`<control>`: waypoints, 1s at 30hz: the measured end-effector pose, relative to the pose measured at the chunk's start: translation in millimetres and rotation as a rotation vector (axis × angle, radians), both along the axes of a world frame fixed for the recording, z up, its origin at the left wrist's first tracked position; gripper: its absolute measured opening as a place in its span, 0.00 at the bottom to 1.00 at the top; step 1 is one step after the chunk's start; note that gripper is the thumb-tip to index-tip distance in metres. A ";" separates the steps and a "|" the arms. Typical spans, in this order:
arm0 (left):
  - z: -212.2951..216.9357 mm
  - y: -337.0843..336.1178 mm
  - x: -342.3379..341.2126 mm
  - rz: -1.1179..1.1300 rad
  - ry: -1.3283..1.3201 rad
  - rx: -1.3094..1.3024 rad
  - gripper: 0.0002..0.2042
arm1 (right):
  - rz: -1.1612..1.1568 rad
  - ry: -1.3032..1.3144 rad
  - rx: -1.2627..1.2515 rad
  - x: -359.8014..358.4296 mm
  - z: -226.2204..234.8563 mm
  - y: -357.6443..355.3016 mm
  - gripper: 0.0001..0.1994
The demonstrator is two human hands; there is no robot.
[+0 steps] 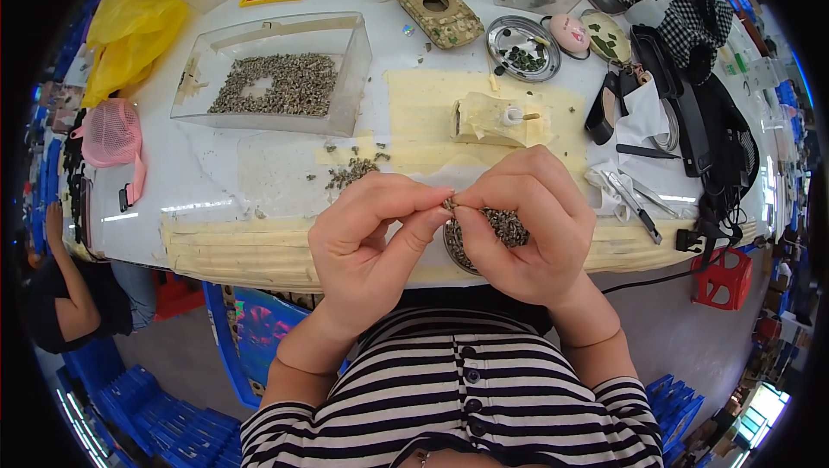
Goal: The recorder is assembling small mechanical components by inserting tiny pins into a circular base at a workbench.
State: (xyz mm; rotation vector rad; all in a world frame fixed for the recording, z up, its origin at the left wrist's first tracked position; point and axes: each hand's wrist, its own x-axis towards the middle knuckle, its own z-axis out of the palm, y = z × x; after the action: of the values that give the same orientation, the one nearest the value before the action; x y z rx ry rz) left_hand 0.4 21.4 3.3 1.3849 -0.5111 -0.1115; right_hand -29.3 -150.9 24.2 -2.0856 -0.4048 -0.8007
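My left hand (371, 239) and my right hand (531, 226) meet at the fingertips over the near edge of the table. Thumb and forefinger of each are pinched around a tiny grey-brown part (450, 204), mostly covered by the fingers. Below my right hand is a round dish of small grey-brown parts (496, 228), partly hidden by that hand. Just beyond my left hand lies a loose little pile of similar parts (348, 174). Farther back on the left, a clear plastic box (352, 79) holds many more of them.
A taped block with a white nozzle (513, 114) stands beyond my hands. Behind it are a camouflage toy tank hull (436, 10) and a metal dish (494, 41) with dark green pieces. A utility knife (635, 207) lies right. Another person's arm (73, 274) shows far left.
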 end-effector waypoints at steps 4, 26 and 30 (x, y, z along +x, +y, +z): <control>2.0 -2.2 0.6 0.118 -0.269 0.187 0.12 | -0.003 0.028 0.001 -0.4 0.6 -0.4 0.09; 1.7 -2.4 7.5 0.280 -0.576 0.308 0.12 | -0.050 -0.056 -0.054 -7.7 1.4 -0.2 0.14; 3.9 -2.9 7.0 0.246 -0.471 0.254 0.11 | -0.021 -0.025 -0.034 -6.3 -7.3 -2.9 0.15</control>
State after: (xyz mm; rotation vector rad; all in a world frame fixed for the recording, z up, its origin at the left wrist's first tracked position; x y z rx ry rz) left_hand 7.4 18.5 7.1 1.7211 -0.7281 0.3698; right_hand -35.6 -153.7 16.9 -2.1168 -0.4136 -0.8381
